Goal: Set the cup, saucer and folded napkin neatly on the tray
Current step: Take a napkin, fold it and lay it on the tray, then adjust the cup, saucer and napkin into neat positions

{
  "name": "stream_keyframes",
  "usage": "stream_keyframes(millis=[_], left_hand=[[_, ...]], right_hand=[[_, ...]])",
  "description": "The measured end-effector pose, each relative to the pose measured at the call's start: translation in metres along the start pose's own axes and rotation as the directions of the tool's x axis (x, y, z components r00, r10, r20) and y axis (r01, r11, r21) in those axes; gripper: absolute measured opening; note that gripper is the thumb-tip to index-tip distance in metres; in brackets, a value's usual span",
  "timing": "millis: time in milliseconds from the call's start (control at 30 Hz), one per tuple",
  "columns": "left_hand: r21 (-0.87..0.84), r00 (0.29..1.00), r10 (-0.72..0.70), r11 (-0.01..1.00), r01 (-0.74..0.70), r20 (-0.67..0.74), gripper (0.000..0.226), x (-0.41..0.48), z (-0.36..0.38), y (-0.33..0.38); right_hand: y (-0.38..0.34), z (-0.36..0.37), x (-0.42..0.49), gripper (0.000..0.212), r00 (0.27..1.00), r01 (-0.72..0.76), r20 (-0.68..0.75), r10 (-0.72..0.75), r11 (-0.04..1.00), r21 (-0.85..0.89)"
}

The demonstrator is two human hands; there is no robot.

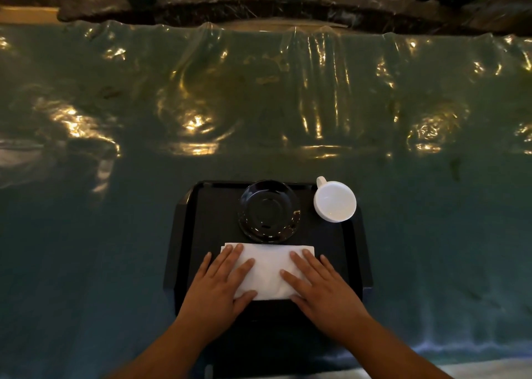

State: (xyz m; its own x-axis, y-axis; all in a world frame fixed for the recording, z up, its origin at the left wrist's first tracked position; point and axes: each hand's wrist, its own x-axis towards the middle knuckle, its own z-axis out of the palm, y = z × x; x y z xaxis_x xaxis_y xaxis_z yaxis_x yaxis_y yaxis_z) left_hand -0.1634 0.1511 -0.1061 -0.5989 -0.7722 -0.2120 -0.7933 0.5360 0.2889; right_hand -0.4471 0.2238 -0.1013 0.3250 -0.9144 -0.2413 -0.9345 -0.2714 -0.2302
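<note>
While the black saucer [269,210] is sitting at the tray's [180,252] far edge and the white cup [335,201] at its far right corner, the left hand [220,285] and right hand [324,288] are pressing flat, fingers spread, on the folded napkin [269,272] near the tray's near edge.

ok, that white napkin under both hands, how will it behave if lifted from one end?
The napkin looks like soft, thin folded tissue or cloth, so it will probably droop and may unfold. It seems very light; a push would likely bunch it. The left hand and right hand press it flat on the tray, suggesting it doesn't hold shape alone.
</note>
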Motion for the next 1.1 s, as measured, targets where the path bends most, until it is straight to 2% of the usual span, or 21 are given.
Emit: stream_keyframes(millis=[933,1033,1100], left_hand=[[0.057,1.000,-0.014,0.998,0.015,-0.013,0.067,0.020,-0.003,-0.007],[0.037,0.995,-0.044,0.998,0.048,-0.093,0.063,0.022,-0.011,0.000],[-0.010,0.982,-0.051,0.999,0.050,-0.182,0.054,0.034,-0.024,0.011]], right_hand=[[0.014,-0.011,0.015,0.055,1.000,-0.001,-0.008,0.001,0.998,0.068],[0.007,-0.017,0.011,0.054,0.994,-0.048,-0.087,0.068,0.976,0.213],[0.007,-0.030,0.007,0.044,0.944,-0.105,-0.255,0.208,0.924,0.368]])
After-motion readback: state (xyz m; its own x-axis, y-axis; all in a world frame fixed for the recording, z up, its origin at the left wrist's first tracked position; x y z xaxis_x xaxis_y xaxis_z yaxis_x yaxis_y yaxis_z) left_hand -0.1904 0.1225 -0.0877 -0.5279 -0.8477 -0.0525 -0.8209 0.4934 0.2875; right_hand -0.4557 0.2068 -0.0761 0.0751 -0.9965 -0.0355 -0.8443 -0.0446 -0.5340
